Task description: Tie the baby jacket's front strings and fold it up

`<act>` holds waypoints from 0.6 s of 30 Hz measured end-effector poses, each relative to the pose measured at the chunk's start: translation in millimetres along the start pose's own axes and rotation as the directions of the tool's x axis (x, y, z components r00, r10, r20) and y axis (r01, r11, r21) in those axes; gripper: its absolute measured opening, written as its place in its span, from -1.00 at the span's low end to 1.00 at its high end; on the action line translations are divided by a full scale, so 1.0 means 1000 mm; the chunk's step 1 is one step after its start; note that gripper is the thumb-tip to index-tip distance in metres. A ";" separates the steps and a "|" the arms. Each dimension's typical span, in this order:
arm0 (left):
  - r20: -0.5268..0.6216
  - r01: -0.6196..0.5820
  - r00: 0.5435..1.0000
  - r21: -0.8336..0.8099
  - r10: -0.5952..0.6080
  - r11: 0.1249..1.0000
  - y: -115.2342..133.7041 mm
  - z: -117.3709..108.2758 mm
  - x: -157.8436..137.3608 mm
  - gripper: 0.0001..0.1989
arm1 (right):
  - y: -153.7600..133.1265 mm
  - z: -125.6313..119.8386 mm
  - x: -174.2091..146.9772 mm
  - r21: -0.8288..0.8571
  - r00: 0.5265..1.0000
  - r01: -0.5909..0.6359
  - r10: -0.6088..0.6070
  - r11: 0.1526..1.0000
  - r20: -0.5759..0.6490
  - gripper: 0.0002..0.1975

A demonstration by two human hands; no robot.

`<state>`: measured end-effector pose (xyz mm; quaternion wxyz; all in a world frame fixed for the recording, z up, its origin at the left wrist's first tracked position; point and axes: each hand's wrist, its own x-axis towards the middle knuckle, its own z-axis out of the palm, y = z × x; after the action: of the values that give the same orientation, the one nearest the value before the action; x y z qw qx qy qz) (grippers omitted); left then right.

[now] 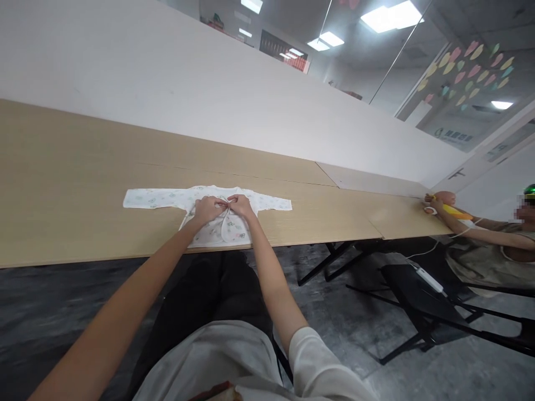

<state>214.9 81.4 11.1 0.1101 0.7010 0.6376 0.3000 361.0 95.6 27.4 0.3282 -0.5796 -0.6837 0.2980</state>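
Note:
A small white baby shirt [217,231] with a faint print lies on the table, its long sleeves stretched out to both sides. Over the middle of its front, my left hand [209,209] pinches the cloth near the front opening. My right hand [241,205] meets it there, fingers closed on the same spot just to the right. Between the fingertips the fabric is bunched up; any tie or snap there is too small to make out. Below the hands the overlapping front flap hangs in a curved fold towards the table's front edge.
The long wooden table [83,161] runs along a white wall [167,83] with glass above. At the far right a co-worker [485,239] handles a doll-like thing with orange cloth [455,211]. A black folding chair [422,289] with a white power strip [430,280] stands at right.

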 end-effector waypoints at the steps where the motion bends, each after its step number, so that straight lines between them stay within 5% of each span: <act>1: 0.003 0.009 1.000 -0.002 -0.009 1.000 0.000 0.000 0.001 -0.78 | 0.000 0.001 -0.002 -0.002 1.000 0.005 -0.005 1.000 -0.011 -0.77; 7: -0.014 -0.019 1.000 0.075 0.020 0.997 -0.001 -0.002 0.009 -0.54 | 0.001 0.008 -0.008 -0.060 0.997 0.054 -0.056 0.997 -0.044 -0.74; 18: 0.084 -0.086 0.994 0.249 0.066 0.965 -0.001 -0.001 0.011 -0.53 | 0.002 0.008 -0.007 -0.074 0.998 0.064 -0.065 0.995 -0.016 -0.78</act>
<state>213.7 91.5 14.1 0.0322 0.7440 0.6386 0.1939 356.7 88.5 20.3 0.3223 -0.5716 -0.7096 0.2566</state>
